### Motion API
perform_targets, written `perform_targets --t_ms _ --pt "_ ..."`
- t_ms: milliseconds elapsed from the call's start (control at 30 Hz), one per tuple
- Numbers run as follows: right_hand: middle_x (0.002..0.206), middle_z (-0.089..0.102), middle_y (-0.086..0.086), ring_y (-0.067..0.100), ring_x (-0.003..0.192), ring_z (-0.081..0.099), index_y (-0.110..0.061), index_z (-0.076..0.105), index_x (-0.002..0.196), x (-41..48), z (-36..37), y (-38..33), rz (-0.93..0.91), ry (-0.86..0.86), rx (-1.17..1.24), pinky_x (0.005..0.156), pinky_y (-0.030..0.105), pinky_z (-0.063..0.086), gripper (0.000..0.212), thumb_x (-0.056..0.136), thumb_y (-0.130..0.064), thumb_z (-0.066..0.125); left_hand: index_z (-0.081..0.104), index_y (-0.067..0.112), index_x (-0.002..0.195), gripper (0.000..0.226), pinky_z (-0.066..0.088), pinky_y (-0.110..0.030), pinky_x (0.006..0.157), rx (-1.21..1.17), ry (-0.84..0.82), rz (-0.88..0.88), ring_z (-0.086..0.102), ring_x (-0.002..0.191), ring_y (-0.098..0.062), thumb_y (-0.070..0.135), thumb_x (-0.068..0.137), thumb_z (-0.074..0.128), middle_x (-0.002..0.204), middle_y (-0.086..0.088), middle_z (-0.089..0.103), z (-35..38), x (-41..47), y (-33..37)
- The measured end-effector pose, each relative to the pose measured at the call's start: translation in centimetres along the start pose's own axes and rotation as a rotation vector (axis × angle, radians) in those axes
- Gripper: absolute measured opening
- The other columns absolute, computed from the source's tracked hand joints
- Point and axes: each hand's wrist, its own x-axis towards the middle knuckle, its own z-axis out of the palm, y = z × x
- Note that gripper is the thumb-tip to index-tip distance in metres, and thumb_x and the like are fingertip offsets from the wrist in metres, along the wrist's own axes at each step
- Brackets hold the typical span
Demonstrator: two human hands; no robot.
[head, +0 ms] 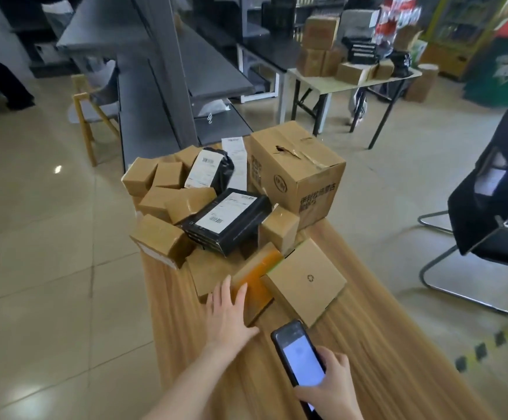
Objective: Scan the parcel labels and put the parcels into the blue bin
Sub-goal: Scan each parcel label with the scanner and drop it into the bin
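Nearest, the parcel with orange tape lies at the front of the pile on the wooden table, touching a flat brown box to its right. My left hand rests on it, fingers spread flat, gripping nothing. My right hand curls round the phone, screen lit. No label shows on top, so the scan may miss unless I turn the parcel. Dragging it out could topple the black bags stacked behind. I see no blue bin.

Label print on the black parcel illegible; phone foot beneath right hand.
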Motion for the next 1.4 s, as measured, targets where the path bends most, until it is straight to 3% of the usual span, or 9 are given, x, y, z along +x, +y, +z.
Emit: perform_targets --t_ms 100,300,600,800,933,1133,1300,1400 --pt "0.119 0.035 0.0 -0.002 0.089 0.039 -0.017 0.044 0.131 1.3 1.6 0.2 0.03 -0.008 -0.021 0.076 0.022 0.038 0.081 0.057 -0.021 0.079 0.008 0.032 0.152 0.105 0.013 -0.051 0.12 0.058 -0.004 0.034 0.005 0.148 -0.033 0.063 0.073 0.071 0.158 -0.004 -0.008 2.1 1.7 -0.7" --pt "0.119 0.032 -0.005 0.008 0.101 0.044 -0.019 0.042 0.135 1.5 3.1 1.6 0.079 0.002 -0.067 0.07 0.02 0.038 0.094 0.051 -0.028 0.085 0.012 0.032 0.152 0.101 0.015 -0.048 0.12 0.056 0.006 0.046 0.008 0.146 -0.033 0.06 0.075 0.071 0.158 -0.006 -0.004 3.5 0.4 -1.9" --pt "0.116 0.031 -0.007 0.004 0.09 0.044 -0.02 0.04 0.136 -1.6 1.6 4.3 0.015 -0.065 -0.133 0.074 0.024 0.041 0.096 0.052 -0.03 0.085 0.025 0.032 0.15 0.097 0.021 -0.046 0.119 0.042 -0.036 -0.091 0.014 0.144 -0.034 0.065 0.071 0.07 0.158 -0.01 0.006 2.9 -10.9 -3.7" --pt "0.121 0.032 -0.007 0.009 0.098 0.048 -0.02 0.043 0.126 -5.7 -1.4 8.8 -0.11 -0.156 -0.248 0.088 0.034 0.05 0.087 0.05 -0.036 0.082 0.029 0.035 0.147 0.103 0.031 -0.041 0.114 -0.08 -0.087 -0.282 0.02 0.141 -0.032 0.078 0.061 0.064 0.155 -0.009 0.011 4.5 -21.1 -1.3" --pt "0.112 0.032 -0.005 0.011 0.097 0.048 -0.019 0.045 0.12 -8.4 -3.7 12.3 -0.163 -0.201 -0.36 0.086 0.038 0.053 0.082 0.049 -0.038 0.081 0.024 0.039 0.147 0.105 0.032 -0.04 0.113 -0.176 -0.153 -0.352 0.021 0.14 -0.031 0.08 0.058 0.064 0.155 -0.008 0.011 5.8 -26.1 1.5" --pt "0.11 0.031 -0.004 0.013 0.1 0.047 -0.021 0.041 0.128 -10.6 -5.9 15.3 -0.187 -0.23 -0.422 0.087 0.038 0.053 0.09 0.05 -0.037 0.083 0.024 0.046 0.144 0.102 0.035 -0.038 0.111 -0.389 -0.266 -0.371 0.026 0.14 -0.026 0.075 0.056 0.067 0.157 0.0 0.01 5.6 -30.0 4.4" --pt "0.111 0.032 -0.003 0.013 0.099 0.047 -0.021 0.041 0.128 -11.2 -6.6 16.0 -0.218 -0.233 -0.406 0.09 0.04 0.051 0.088 0.051 -0.034 0.083 0.023 0.037 0.151 0.076 0.03 -0.035 0.114 -0.378 -0.264 -0.327 0.027 0.144 -0.023 0.059 0.085 0.052 0.162 0.002 0.013 4.1 -30.7 4.3" --pt "0.11 0.032 -0.003 0.011 0.098 0.046 -0.021 0.041 0.126 -11.4 -6.6 16.0 -0.229 -0.227 -0.413 0.091 0.039 0.051 0.086 0.052 -0.035 0.084 0.031 0.027 0.15 0.051 0.036 -0.03 0.106 -0.359 -0.132 -0.266 0.044 0.131 -0.019 0.039 0.101 0.038 0.154 0.002 0.034 3.0 -30.7 4.1"
